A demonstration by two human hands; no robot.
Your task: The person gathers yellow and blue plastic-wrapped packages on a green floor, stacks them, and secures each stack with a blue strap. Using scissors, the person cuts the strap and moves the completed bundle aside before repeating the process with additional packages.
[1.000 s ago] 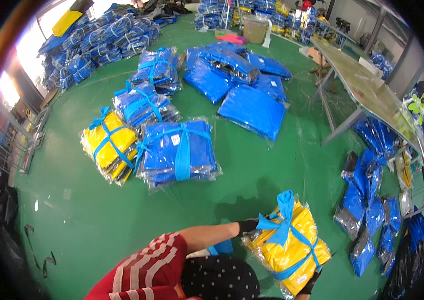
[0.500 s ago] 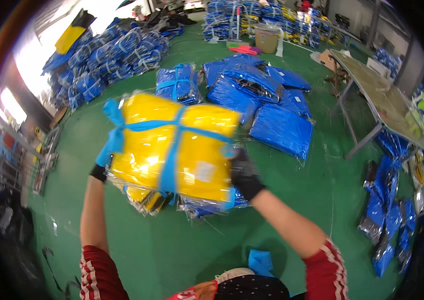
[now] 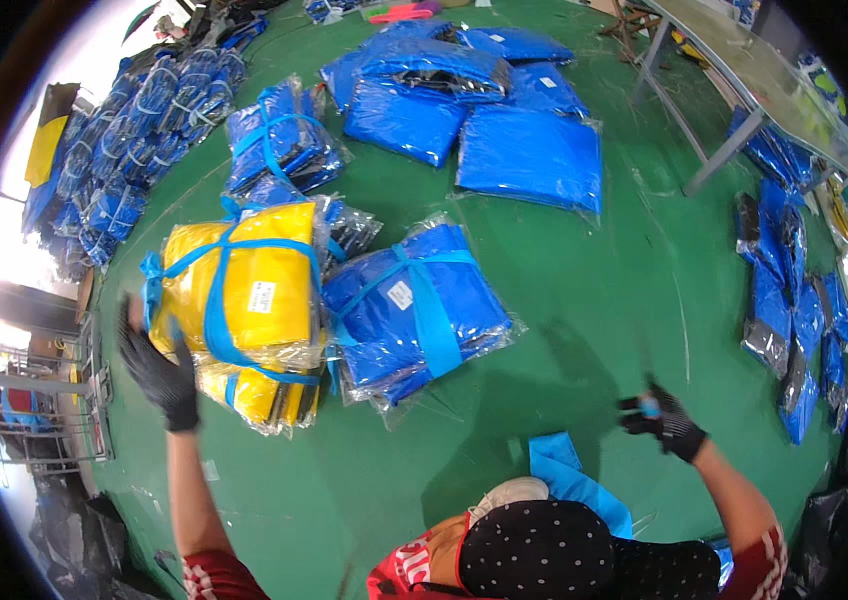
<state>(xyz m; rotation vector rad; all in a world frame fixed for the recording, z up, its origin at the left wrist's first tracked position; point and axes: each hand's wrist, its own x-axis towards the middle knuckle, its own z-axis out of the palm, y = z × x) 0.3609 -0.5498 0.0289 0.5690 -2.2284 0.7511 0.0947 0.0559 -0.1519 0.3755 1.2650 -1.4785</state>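
My left hand (image 3: 162,375), in a black glove, is beside a yellow bundle (image 3: 289,265) with its fingers spread. The bundle is wrapped in clear plastic, tied crosswise with blue strap and stacked on another yellow packet (image 3: 254,395). To its right lies a blue tied bundle (image 3: 464,300) in plastic. My right hand (image 3: 666,422), also gloved, is above the floor at the right. Its fingers are curled around something small with a blue part, blurred and hard to name. A blue cloth strip (image 3: 564,465) lies near my dotted black clothing.
Beyond the bundles are a tied blue stack (image 3: 279,140) and several loose blue packets (image 3: 529,155) on the green floor. A table (image 3: 744,75) stands at the far right, with more blue packets (image 3: 794,270) beside it. Piled bundles (image 3: 149,125) fill the far left.
The yellow bundle, held between both hands before, now rests on the yellow packet. My left hand has let go beside it; my right has moved away to the right. The view has tilted down.
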